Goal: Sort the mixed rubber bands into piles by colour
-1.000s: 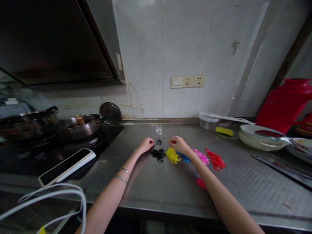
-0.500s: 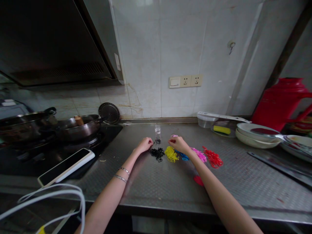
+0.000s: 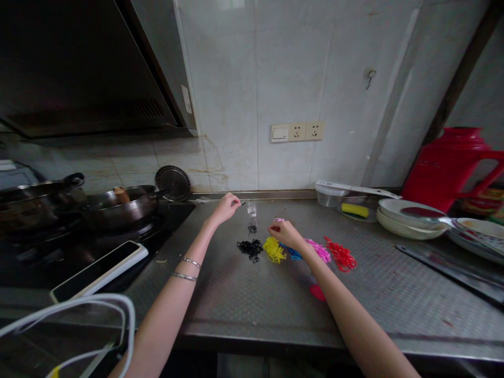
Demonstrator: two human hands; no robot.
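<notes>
My left hand (image 3: 227, 208) pinches a small black rubber band (image 3: 243, 203) beside the mouth of a clear plastic bottle (image 3: 252, 212). The bottle stands upright with some black bands at its bottom. My right hand (image 3: 284, 231) is closed to the right of the bottle, over the counter; whatever its fingers hold is too small to make out. In front of the bottle lies a pile of black rubber bands (image 3: 250, 250). Beside it are piles of yellow bands (image 3: 274, 250), blue bands (image 3: 294, 253), pink bands (image 3: 318, 250) and red bands (image 3: 340, 254). My right arm partly covers the blue pile.
A white phone-like device (image 3: 100, 270) with a cable (image 3: 79, 302) lies at left, near the pans (image 3: 122, 207) on the stove. At right are stacked dishes (image 3: 409, 220), a yellow sponge (image 3: 355, 210), a red thermos (image 3: 449, 168) and a dark-handled utensil (image 3: 437, 268).
My left hand has risen from near the black pile to the height of the bottle's mouth, carrying a black rubber band. My right hand has hardly moved.
</notes>
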